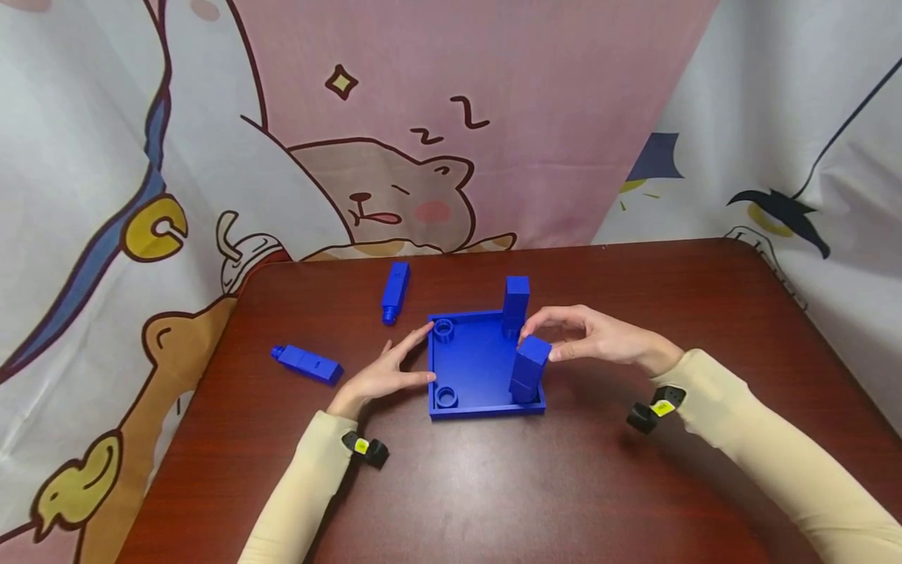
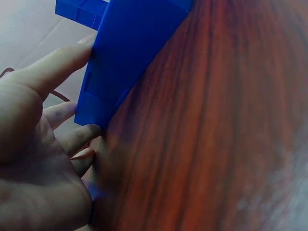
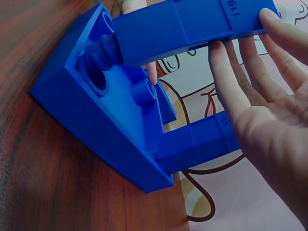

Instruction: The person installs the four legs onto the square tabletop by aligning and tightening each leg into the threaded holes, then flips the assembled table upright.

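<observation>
A blue square tray-like base [image 1: 479, 368] lies on the table with its raised rim upward and round sockets at its corners. My right hand [image 1: 599, 338] pinches the upper end of a blue leg [image 1: 530, 368] between thumb and fingers. In the right wrist view, that leg's threaded end [image 3: 102, 54] is at the near right socket, tilted, with threads showing. Another blue leg [image 1: 516, 304] stands upright at the far right corner. My left hand [image 1: 384, 376] touches the base's left side with extended thumb and fingers. Two left sockets [image 1: 446, 398] hold no leg.
Two more blue legs lie loose on the brown wooden table [image 1: 599, 486]: one leg [image 1: 396, 291] behind the base, another leg [image 1: 308, 365] left of my left hand. A printed cloth [image 1: 535, 117] hangs behind the table and along both sides.
</observation>
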Motion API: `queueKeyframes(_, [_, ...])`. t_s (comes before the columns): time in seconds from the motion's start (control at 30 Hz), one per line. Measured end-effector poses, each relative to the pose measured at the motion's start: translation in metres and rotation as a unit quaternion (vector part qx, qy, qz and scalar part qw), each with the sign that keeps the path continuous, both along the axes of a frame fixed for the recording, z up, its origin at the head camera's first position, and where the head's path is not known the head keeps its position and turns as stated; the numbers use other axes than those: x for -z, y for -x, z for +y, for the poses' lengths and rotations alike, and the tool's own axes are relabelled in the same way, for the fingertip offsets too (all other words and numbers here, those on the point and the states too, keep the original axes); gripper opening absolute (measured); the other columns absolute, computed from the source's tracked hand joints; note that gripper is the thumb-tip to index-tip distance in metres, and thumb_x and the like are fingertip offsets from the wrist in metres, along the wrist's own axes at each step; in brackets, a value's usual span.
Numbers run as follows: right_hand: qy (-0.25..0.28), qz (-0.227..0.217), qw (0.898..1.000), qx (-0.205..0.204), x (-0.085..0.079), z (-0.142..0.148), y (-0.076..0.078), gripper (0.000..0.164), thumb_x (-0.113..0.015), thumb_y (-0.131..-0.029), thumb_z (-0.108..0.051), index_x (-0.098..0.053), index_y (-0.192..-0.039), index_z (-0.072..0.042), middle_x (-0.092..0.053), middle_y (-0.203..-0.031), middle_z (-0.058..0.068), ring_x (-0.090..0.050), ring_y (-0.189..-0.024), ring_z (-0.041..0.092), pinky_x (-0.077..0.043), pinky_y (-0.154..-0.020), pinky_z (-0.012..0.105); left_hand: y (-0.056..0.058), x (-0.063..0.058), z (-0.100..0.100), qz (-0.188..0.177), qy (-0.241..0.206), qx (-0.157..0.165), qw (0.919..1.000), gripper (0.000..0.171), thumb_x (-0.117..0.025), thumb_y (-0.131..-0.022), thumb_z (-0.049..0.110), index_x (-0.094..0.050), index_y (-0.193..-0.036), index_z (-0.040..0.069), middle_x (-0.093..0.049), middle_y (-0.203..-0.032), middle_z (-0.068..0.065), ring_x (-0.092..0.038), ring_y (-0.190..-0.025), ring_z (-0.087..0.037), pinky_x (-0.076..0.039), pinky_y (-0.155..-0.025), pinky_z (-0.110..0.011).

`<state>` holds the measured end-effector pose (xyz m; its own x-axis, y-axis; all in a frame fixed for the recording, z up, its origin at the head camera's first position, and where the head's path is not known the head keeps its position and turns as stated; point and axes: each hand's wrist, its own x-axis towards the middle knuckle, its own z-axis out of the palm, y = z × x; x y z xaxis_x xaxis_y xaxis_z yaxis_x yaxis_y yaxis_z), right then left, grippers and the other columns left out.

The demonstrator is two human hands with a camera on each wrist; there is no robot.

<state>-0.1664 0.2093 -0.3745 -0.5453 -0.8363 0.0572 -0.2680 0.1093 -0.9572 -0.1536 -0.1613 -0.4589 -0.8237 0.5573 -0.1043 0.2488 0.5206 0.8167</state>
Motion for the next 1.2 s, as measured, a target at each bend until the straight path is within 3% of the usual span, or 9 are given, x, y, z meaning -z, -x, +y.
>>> queueKeyframes(0.3, [-0.006, 0.000, 1.000, 0.001, 0.004, 0.002, 0.001, 0.036, -0.062, -0.092, -0.003, -0.056, -0.127, -0.005, -0.058, -0.127, 0.010, -0.049, -0.125, 0.027, -0.038, -0.103, 0.034, 0.001, 0.001, -0.001, 0.003, 0.000, 0.000, 1.0000, 0.086, -0.070, -0.089, 0.029, -0.017, -0.156, 0.021, -0.019, -0.159, -0.006, -0.015, -0.144, -0.024, 0.012, -0.109, -0.056])
queueKeyframes(0.73, [-0.022, 0.001, 1.000, -0.015, 0.005, 0.000, 0.003, 0.038, -0.066, -0.090, -0.004, -0.055, -0.127, -0.005, -0.056, -0.126, 0.014, -0.054, -0.117, 0.028, -0.045, -0.097, 0.038, 0.001, -0.001, 0.000, 0.007, 0.002, 0.001, 1.0000, 0.086, -0.070, -0.089, 0.029, -0.017, -0.156, 0.021, -0.019, -0.159, -0.005, -0.015, -0.144, -0.023, 0.012, -0.110, -0.056])
queueKeyframes(0.93, [-0.017, -0.019, 0.995, -0.101, -0.005, 0.001, 0.015, 0.053, -0.060, -0.091, 0.000, -0.043, -0.141, -0.003, -0.047, -0.140, 0.015, -0.043, -0.131, 0.030, -0.036, -0.106, 0.039, -0.001, 0.001, -0.001, 0.009, -0.014, 0.002, 0.9999, 0.084, -0.070, -0.089, 0.027, -0.019, -0.156, 0.020, -0.021, -0.158, -0.008, -0.016, -0.144, -0.027, 0.012, -0.109, -0.059])
queueKeyframes(1.2, [-0.023, -0.060, 0.970, -0.235, -0.013, -0.009, 0.038, 0.047, -0.048, -0.095, 0.001, -0.046, -0.143, -0.004, -0.042, -0.144, 0.025, -0.035, -0.136, 0.033, -0.030, -0.108, 0.048, 0.000, 0.001, 0.000, 0.005, -0.002, 0.000, 1.0000, 0.085, -0.070, -0.089, 0.028, -0.018, -0.156, 0.021, -0.019, -0.159, -0.006, -0.015, -0.144, -0.024, 0.012, -0.109, -0.057])
